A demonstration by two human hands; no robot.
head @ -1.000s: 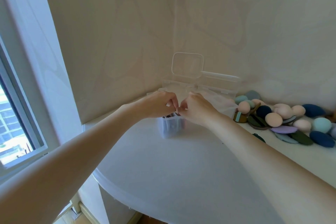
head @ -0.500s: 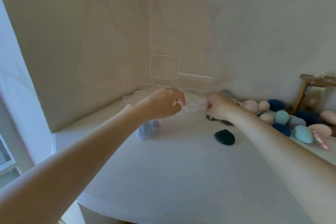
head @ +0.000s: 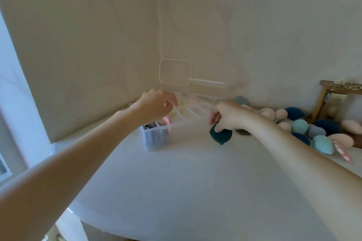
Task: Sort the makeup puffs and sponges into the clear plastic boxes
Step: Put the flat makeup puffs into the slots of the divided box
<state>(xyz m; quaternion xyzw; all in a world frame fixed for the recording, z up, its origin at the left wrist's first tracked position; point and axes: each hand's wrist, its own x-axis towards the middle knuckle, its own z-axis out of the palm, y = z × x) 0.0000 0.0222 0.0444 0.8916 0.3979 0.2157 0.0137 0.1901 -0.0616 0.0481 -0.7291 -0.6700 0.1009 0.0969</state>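
Observation:
A clear plastic box (head: 154,139) stands on the white table with dark puffs stacked on edge inside it. Behind it lies a long clear divided box (head: 193,112) with its lid up against the wall. My left hand (head: 156,104) hovers above the small box, fingers loosely curled, holding nothing that I can see. My right hand (head: 228,116) pinches a dark green puff (head: 221,136) just right of the boxes, lifting its edge off the table. A pile of pink, teal and navy sponges (head: 301,126) lies along the wall on the right.
The white table (head: 186,182) has a rounded front edge. Walls meet in a corner behind the boxes. A wooden stand (head: 331,94) sits at the far right. A window frame runs down the left side.
My right hand left the small box, swung right and took hold of the dark green puff. My left hand stayed above the box. The view has turned to the right.

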